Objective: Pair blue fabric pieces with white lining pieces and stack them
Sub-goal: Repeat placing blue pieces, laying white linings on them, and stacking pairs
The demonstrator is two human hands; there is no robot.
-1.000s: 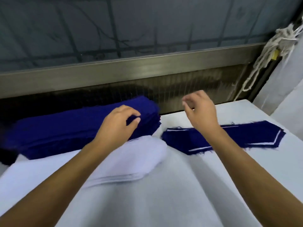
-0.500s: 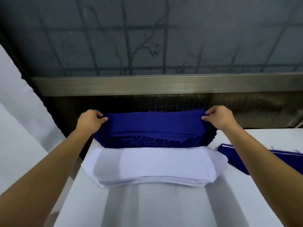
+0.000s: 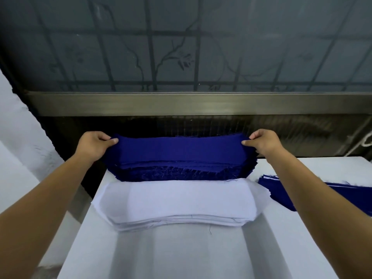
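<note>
Where the white table (image 3: 181,256) runs toward the person, a broad stretch of its surface reaches from the fabric to the near edge, and its left edge falls away just beside the left forearm. Behind the far edge, a dull metal rail (image 3: 181,104) spans the whole width under a frosted window pane (image 3: 221,47) crossed by dark bars.

The white lining stack (image 3: 181,200) lies across the middle of the surface, with its left end jutting slightly over the left edge. Its far long side touches the blue fabric stack (image 3: 177,168), which sits at the far edge with frayed threads along its near side. Toward the right edge lies a lower blue pile (image 3: 342,195), white showing at its rim. It is partly hidden by the right forearm and separated from the lining stack by a narrow strip of table.

The left hand (image 3: 92,144) pinches the left end of the top blue piece (image 3: 179,147) between thumb and curled fingers. The right hand (image 3: 264,142) pinches the right end in the same way, so the piece is spread flat between them above its stack.
</note>
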